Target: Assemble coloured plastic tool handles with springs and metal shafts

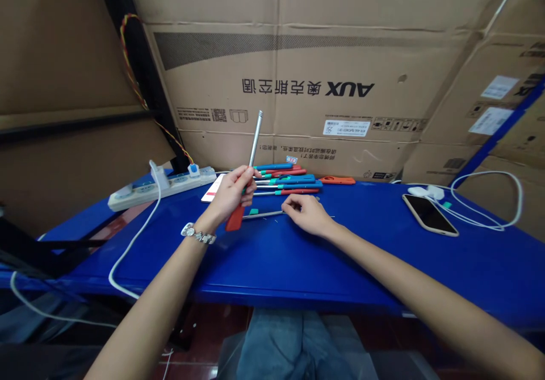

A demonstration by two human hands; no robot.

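Head view: above the blue bench (366, 209), the left hand (233, 191) grasps a red-handled metal rod (255, 140) tilted just past twelve o'clock, likely light and stiff, best held by its handle (234, 220); toward three o'clock, the right hand (310, 214) curls, its hold unclear.

Left hand (237, 191) raised, fingers (248, 186) curled; right hand (310, 213) lower

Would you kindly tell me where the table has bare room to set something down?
Bare table shows between the right hand and the phone, and between the forearms toward the near edge. It is crowded just beyond that hand, where tools lie bunched, and around the power strip.
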